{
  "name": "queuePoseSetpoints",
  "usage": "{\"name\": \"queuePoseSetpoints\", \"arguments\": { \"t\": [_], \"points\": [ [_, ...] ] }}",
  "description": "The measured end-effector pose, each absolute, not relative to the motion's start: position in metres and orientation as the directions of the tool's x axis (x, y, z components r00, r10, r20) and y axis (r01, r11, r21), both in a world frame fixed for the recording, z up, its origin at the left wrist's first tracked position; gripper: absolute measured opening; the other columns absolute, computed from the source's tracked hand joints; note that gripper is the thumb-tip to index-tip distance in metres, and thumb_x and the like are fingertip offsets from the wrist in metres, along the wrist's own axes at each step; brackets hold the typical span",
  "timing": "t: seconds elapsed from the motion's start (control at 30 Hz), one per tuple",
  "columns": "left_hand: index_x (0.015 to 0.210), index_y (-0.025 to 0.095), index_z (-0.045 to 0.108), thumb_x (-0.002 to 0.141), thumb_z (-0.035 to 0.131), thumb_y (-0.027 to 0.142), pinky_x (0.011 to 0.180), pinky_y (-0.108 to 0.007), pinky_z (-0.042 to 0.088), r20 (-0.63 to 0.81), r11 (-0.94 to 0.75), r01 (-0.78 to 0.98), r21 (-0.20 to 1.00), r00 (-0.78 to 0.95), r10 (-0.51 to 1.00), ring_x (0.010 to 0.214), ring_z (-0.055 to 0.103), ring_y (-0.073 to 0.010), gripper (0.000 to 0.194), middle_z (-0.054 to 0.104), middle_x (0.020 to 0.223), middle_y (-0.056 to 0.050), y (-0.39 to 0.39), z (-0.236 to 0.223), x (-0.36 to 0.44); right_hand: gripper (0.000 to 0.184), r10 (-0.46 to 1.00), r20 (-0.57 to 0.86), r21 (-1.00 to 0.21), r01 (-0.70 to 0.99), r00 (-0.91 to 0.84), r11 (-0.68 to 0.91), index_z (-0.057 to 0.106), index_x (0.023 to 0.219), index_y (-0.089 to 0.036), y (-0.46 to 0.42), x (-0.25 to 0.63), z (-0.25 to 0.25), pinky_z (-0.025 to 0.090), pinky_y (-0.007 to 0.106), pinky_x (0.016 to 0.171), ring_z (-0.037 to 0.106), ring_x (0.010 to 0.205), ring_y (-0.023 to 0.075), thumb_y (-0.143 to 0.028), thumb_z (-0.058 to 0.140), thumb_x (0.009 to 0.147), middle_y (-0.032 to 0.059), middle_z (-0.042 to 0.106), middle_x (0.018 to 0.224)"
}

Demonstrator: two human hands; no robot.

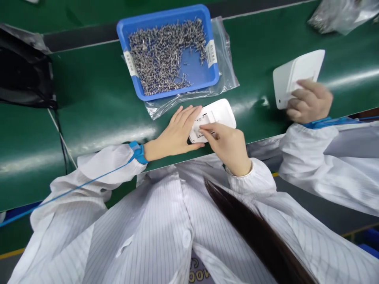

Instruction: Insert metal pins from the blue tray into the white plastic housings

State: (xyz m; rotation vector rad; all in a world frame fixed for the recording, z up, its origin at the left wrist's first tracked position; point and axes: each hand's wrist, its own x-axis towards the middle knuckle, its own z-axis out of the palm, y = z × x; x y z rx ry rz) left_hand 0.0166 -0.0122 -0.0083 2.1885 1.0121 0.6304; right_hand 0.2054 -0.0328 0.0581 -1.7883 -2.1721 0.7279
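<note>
A white plastic casing (pixel 224 112) with rounded corners lies flat on the green work surface, a recessed rectangular area facing up. My left hand (pixel 177 136) braces its left end, fingers stretched along the far edge and thumb along the near edge. Over the recess, my right hand (pixel 229 144) has thumb and index finger pinched together. Whatever is between those fingertips is too small to make out. Beyond my hands sits a blue tray (pixel 197 73) holding a heap of small metal screws (pixel 160 55).
A clear plastic bag (pixel 226 59) lies under the tray. At right, another person's hand (pixel 312 100) touches a second white casing (pixel 299 73). A clear bag of parts (pixel 334 15) rests far right. A black object (pixel 23 75) stands at left. A blue cord (pixel 89 183) runs from my left wristband.
</note>
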Motion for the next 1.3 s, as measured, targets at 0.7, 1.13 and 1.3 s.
{"name": "queuePoseSetpoints", "arguments": {
  "t": [0.7,1.13,1.3],
  "points": [
    [0.148,0.023,0.040,0.087,0.067,0.045,0.130,-0.063,0.010,0.120,-0.405,0.412,0.817,0.565,0.816,0.155,0.021,-0.0358,0.070,0.041,0.159,-0.007,-0.006,0.002,0.017,0.029,0.964,-0.159,-0.277,0.947,-0.213,0.163,0.064,0.099,-0.020,-0.028,0.190,0.048,0.033,0.029,0.057,0.065,0.063,0.0187,-0.044,0.047,0.098,0.0027,0.071,0.072],
    [0.147,0.024,0.043,0.088,0.066,0.048,0.129,-0.063,0.011,0.110,-0.398,0.404,0.823,0.575,0.811,0.155,0.022,-0.0364,0.068,0.042,0.157,-0.006,-0.005,0.003,0.017,0.032,0.920,-0.190,-0.266,0.920,-0.343,0.288,0.071,0.093,-0.020,-0.018,0.197,0.055,0.033,0.029,0.059,0.066,0.069,0.0192,-0.040,0.046,0.098,0.0048,0.073,0.077],
    [0.144,0.023,0.045,0.088,0.065,0.047,0.129,-0.063,0.011,0.132,-0.383,0.380,0.842,0.544,0.829,0.154,0.026,-0.0366,0.064,0.046,0.155,-0.007,-0.006,0.003,0.018,0.031,0.907,-0.224,-0.228,0.924,-0.356,0.306,0.072,0.099,-0.019,-0.018,0.196,0.059,0.034,0.030,0.059,0.066,0.069,0.0196,-0.035,0.045,0.099,0.0054,0.074,0.081]
  ]
}}
